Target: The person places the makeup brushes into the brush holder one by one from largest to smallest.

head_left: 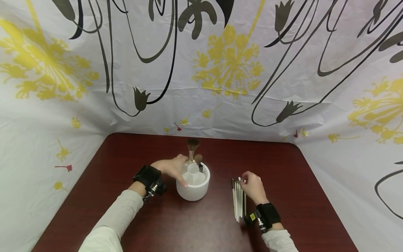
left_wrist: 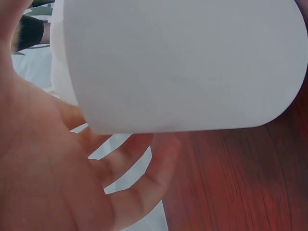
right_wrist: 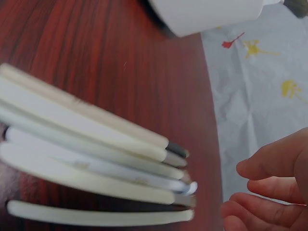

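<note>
A round white makeup brush holder (head_left: 192, 190) with inner compartments stands on the table, two makeup brushes (head_left: 192, 145) upright at its back. My left hand (head_left: 171, 168) grips the holder's left side, thumb over the near rim and fingers around the far side. In the left wrist view, the holder's white wall (left_wrist: 183, 62) fills the upper part. To the right, several thin pale-handled brushes (head_left: 238, 201) lie side by side, tips pointing away. Over their far ends is my right hand (head_left: 254, 188). Nothing shows between its bent fingers and thumb (right_wrist: 274, 159) in the right wrist view.
A dark reddish wooden table (head_left: 151, 224) bears everything. Behind it and at both sides hangs a white cloth (head_left: 157, 119) printed with yellow, grey and black flowers. Table surface lies between the holder and the row of thin brushes.
</note>
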`<state>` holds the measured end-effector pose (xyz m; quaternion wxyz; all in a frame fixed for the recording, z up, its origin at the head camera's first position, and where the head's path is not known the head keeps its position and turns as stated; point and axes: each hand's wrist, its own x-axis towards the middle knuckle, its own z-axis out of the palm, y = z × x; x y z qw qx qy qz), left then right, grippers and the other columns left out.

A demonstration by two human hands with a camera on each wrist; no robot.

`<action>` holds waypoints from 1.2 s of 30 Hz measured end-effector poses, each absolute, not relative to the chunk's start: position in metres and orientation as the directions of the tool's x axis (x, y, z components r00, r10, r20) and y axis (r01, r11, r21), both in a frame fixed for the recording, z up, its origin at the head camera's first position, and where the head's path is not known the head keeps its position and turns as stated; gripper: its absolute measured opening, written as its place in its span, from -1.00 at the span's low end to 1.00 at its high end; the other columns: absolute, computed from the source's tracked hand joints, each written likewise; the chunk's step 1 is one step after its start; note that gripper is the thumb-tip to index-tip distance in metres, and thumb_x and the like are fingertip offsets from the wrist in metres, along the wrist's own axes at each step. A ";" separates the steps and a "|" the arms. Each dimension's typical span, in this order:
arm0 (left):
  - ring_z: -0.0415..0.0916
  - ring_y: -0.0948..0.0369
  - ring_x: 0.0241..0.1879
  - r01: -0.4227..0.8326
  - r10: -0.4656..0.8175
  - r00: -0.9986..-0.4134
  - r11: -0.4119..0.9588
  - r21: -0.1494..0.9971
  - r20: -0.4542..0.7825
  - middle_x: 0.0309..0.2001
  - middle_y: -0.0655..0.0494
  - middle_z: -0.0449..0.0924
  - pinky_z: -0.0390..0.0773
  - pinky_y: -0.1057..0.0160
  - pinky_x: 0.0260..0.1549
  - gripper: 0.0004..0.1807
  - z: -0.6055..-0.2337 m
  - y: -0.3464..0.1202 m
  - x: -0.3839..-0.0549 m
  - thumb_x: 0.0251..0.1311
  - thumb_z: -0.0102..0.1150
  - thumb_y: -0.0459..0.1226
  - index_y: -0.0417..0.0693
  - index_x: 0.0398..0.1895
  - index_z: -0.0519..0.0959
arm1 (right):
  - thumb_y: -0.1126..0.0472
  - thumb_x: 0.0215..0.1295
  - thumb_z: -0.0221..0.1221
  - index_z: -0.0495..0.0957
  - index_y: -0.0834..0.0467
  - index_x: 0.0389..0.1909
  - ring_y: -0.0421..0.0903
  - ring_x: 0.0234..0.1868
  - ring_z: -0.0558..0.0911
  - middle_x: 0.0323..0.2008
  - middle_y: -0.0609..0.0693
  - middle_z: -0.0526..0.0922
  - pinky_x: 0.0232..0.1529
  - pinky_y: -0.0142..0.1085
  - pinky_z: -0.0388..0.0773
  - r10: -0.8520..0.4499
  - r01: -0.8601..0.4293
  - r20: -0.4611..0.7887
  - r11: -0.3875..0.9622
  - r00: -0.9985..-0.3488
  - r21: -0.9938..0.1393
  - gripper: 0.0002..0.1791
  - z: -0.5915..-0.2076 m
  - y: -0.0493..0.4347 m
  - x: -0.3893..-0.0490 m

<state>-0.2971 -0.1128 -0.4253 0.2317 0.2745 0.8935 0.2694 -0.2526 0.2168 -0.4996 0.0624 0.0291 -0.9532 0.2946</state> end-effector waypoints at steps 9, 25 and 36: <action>0.05 -0.04 0.21 0.303 0.580 -0.756 0.722 0.622 -0.304 0.15 -0.22 0.11 0.18 -0.02 0.15 0.24 -0.431 -0.119 -0.298 -0.46 0.49 0.05 -0.37 0.26 0.02 | 0.30 0.07 0.18 0.48 0.36 -0.18 -0.10 -0.50 0.45 -0.42 0.11 0.52 -0.50 -0.25 0.38 0.025 0.015 0.010 0.834 -1.000 -0.552 -0.70 -0.513 0.226 -0.252; 0.02 -0.01 0.25 0.215 0.602 -0.746 0.621 0.754 -0.284 0.23 -0.22 0.00 0.09 -0.01 0.21 0.27 -0.438 -0.125 -0.298 -0.50 0.54 -0.05 -0.28 0.25 -0.11 | 0.26 0.03 0.24 0.46 0.37 -0.24 -0.08 -0.53 0.44 -0.46 0.12 0.50 -0.55 -0.26 0.37 0.079 0.096 -0.055 0.855 -0.995 -0.510 -0.69 -0.522 0.232 -0.248; -0.10 0.01 0.30 0.212 0.612 -0.735 0.615 0.759 -0.291 0.31 -0.19 -0.12 -0.02 -0.02 0.25 0.37 -0.441 -0.124 -0.300 -0.48 0.52 -0.02 -0.24 0.33 -0.24 | 0.31 0.03 0.18 0.48 0.30 -0.40 -0.12 -0.57 0.38 -0.55 0.01 0.45 -0.54 -0.29 0.32 0.031 0.045 -0.034 0.841 -0.999 -0.539 -0.86 -0.528 0.228 -0.249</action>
